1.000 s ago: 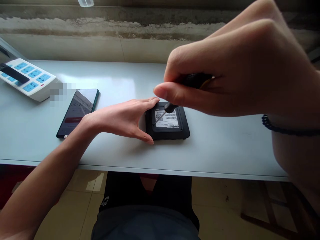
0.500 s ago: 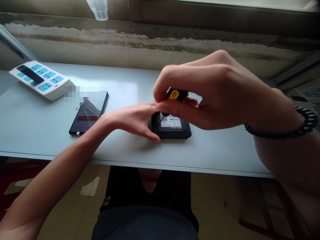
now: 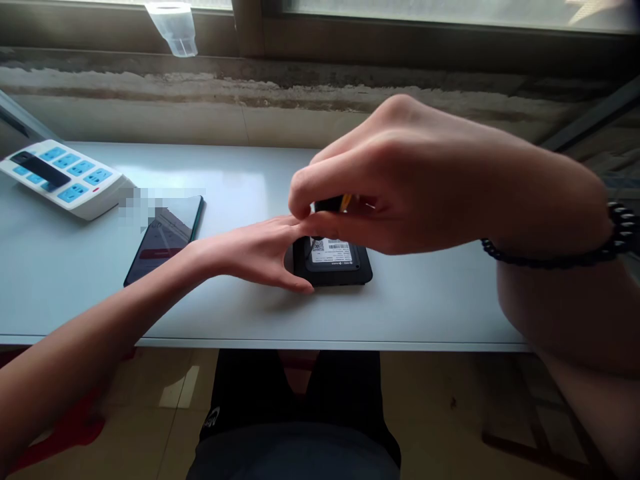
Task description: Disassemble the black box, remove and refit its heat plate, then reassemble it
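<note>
A black hard drive with a white printed label lies flat on the table in front of me. My left hand braces it from the left, thumb along the near edge and fingers toward the far edge, the fingertips partly hidden. Above the drive, my right hand pinches the black-and-yellow handle of a screwdriver between thumb and forefinger. Its thin shaft points down at the left part of the drive by the label. The tip is too small to make out clearly.
On the white table, a phone lies left of my forearm. Farther left is a white power strip with blue sockets and a dark object on top. A translucent plastic piece hangs near the window. A red stool stands below.
My right hand has rotated with the screwdriver, so the handle's yellow part faces another way. My left hand stays at the drive. The whole view has shifted slightly.
</note>
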The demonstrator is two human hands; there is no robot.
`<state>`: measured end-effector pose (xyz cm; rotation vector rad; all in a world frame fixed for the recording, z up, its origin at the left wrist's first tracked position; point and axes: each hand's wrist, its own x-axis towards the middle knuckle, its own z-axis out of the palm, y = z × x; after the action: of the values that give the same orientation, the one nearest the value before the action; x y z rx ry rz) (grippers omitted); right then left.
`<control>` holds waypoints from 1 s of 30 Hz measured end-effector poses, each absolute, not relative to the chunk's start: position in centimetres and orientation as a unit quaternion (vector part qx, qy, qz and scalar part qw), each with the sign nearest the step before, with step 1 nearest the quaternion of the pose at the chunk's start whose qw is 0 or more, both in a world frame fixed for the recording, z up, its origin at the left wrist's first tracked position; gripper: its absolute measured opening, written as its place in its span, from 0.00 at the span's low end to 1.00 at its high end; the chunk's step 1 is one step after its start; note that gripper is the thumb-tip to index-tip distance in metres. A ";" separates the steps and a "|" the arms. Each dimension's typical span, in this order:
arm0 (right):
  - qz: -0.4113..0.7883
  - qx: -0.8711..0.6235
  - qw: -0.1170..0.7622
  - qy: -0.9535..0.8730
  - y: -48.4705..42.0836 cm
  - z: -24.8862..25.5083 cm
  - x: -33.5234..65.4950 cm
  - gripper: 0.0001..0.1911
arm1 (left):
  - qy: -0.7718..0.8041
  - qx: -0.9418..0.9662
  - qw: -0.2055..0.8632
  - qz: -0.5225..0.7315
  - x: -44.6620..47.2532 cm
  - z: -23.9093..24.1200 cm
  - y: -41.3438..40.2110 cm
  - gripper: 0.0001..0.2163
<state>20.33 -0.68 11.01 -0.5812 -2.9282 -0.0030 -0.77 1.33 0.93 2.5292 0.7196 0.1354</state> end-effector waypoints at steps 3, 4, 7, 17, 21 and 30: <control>-0.007 -0.201 0.084 -0.976 -0.4 10.6 20.6 0.18 | 0.254 0.928 0.263 0.073 -0.8 0.4 1.0 0.30; -0.003 -0.198 0.088 -0.976 -0.3 10.6 20.7 0.15 | 0.250 0.928 0.266 0.078 -0.8 0.2 0.9 0.30; 0.026 -0.177 0.092 -0.980 -0.1 10.5 20.9 0.07 | 0.257 0.926 0.265 0.076 -0.7 0.0 0.5 0.33; -0.026 -0.190 0.112 -0.975 -0.5 10.1 21.2 0.14 | 0.313 0.913 0.256 0.053 -0.7 0.3 -0.4 0.29; 0.002 -0.154 0.106 -0.982 -0.2 10.0 21.4 0.17 | 0.306 0.914 0.260 0.058 -0.7 0.1 -0.4 0.30; -0.027 -0.177 0.112 -0.977 -0.2 10.0 21.4 0.10 | 0.363 0.899 0.240 0.035 -0.3 0.4 -0.5 0.37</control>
<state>21.40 -0.18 10.04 -0.5193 -2.8697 -0.0783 -0.31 -0.52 0.35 2.4613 0.9945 0.0953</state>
